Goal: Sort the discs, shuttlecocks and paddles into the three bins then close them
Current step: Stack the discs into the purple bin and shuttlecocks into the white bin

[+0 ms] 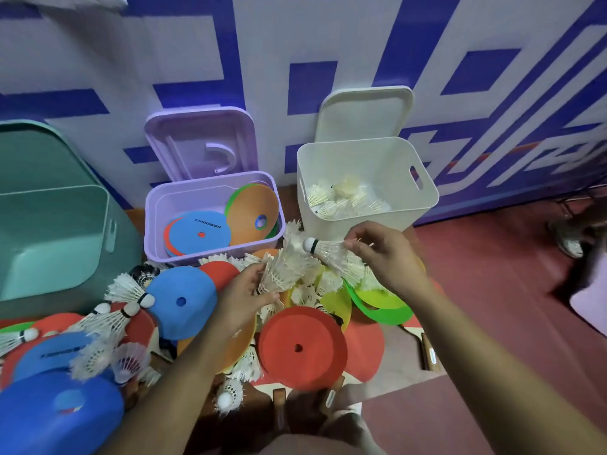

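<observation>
Right hand point(384, 254) is pinching one shuttlecock point(328, 252) by the feathers, just near of the white bin point(371, 159) on the far right, which already has some in it. Left hand point(243, 298) is wrapped round a clump of shuttlecocks point(285, 270) above the heap of discs point(302, 346) on the floor point(492, 290). I'd carry both over the rim and let go low so nothing bounces out. Discs sit in the purple bin point(154, 231). The green bin point(65, 208) on the left looks empty, probably for the paddles point(279, 408).
</observation>
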### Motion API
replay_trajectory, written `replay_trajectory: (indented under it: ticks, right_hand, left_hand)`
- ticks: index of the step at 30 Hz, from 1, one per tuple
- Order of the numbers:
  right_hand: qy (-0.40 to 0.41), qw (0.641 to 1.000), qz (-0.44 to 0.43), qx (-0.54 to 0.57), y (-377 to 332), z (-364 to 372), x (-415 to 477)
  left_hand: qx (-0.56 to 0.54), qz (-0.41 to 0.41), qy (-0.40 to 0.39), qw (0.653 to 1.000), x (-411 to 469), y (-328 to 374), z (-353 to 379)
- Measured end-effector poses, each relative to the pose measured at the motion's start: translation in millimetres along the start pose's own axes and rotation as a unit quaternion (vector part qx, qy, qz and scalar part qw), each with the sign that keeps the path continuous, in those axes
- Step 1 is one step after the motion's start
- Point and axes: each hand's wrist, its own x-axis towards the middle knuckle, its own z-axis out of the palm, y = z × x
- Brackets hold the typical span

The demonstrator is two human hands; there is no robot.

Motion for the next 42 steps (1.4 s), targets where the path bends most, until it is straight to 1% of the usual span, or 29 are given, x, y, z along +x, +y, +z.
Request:
replay_trajectory:
  ticks: [3,5,8,10,14,16,19,21,22,23,24,25,26,27,29,31,32,34,37,40,42]
  right_hand:
    - [-0.124,0.99,-0.031,-0.056,-9.6,-5.5,16.5]
    - [-0.161,0.982,-0.05,-0.087,-7.1,-8.0,24.4]
    - [-0.145,0.982,-0.086,-0.088,1.2,-23.7,32.7]
    - [-0.141,0.981,-0.093,-0.092,7.2,-39.8,35.5]
    - [-0.159,0.969,-0.115,-0.148,20.4,-68.7,38.6]
    - [-0.177,0.958,-0.146,-0.174,23.1,-73.9,42.2]
    - [-0.202,0.93,-0.216,-0.216,27.7,-69.9,48.4]
    - [-0.191,0.927,-0.239,-0.218,34.0,-65.6,51.6]
    - [-0.167,0.938,-0.23,-0.197,38.6,-64.6,54.0]
    - [-0.138,0.959,-0.194,-0.152,41.8,-65.6,55.8]
    - [-0.105,0.982,-0.132,-0.086,43.8,-67.7,58.1]
    - [-0.075,0.995,-0.063,-0.014,45.7,-70.3,61.3]
    - [-0.055,0.997,-0.002,0.045,48.8,-73.1,66.6]
    - [-0.043,0.996,0.032,0.075,51.9,-77.1,72.4]
    - [-0.047,0.994,0.044,0.092,59.8,-87.0,84.7]
    - [-0.061,0.989,0.052,0.122,68.3,-96.9,96.2]
    - [-0.065,0.988,0.059,0.127,74.7,-101.1,103.2]
    - [-0.066,0.991,0.066,0.099,89.8,-105.6,120.3]
    - [-0.076,0.994,0.073,0.038,111.0,-101.8,146.1]
    - [-0.07,0.993,0.095,-0.005,130.4,-92.0,164.3]
    - [-0.08,0.99,0.094,-0.063,139.8,-85.9,171.2]
  left_hand:
    - [0.01,0.011,-0.017,1.0,-0.5,8.4,10.0]
    - [0.008,0.018,-0.019,1.0,-0.6,15.2,22.1]
    - [-0.024,0.018,0.023,0.999,-3.0,18.6,40.6]
    - [-0.04,0.011,0.057,0.997,-5.3,16.7,51.8]
    - [-0.05,0.005,0.097,0.994,-10.4,13.3,73.8]
    - [-0.039,0.002,0.109,0.993,-11.2,15.6,82.4]
    - [0.007,0.015,0.122,0.992,-11.2,25.6,95.0]
    - [0.031,0.023,0.146,0.989,-6.9,35.2,100.8]
    - [0.041,0.029,0.159,0.986,-3.4,41.4,102.9]
    - [0.042,0.033,0.17,0.984,-0.2,50.4,105.3]
    - [0.036,0.038,0.177,0.983,4.4,59.2,107.0]
    - [0.035,0.048,0.18,0.982,10.5,67.9,108.4]
    - [0.043,0.056,0.181,0.981,18.4,76.4,109.1]
    - [0.057,0.065,0.185,0.979,27.1,85.7,109.9]
    - [0.093,0.087,0.199,0.972,49.4,104.9,112.5]
    - [0.155,0.102,0.202,0.962,73.7,122.4,116.3]
    - [0.178,0.104,0.195,0.959,85.9,127.4,117.7]
    - [0.218,0.106,0.179,0.954,111.0,131.4,119.9]
    - [0.315,0.12,0.173,0.925,148.2,127.8,122.4]
    - [0.389,0.096,0.16,0.902,180.3,122.8,125.7]
    - [0.436,0.078,0.151,0.884,194.8,119.5,126.6]
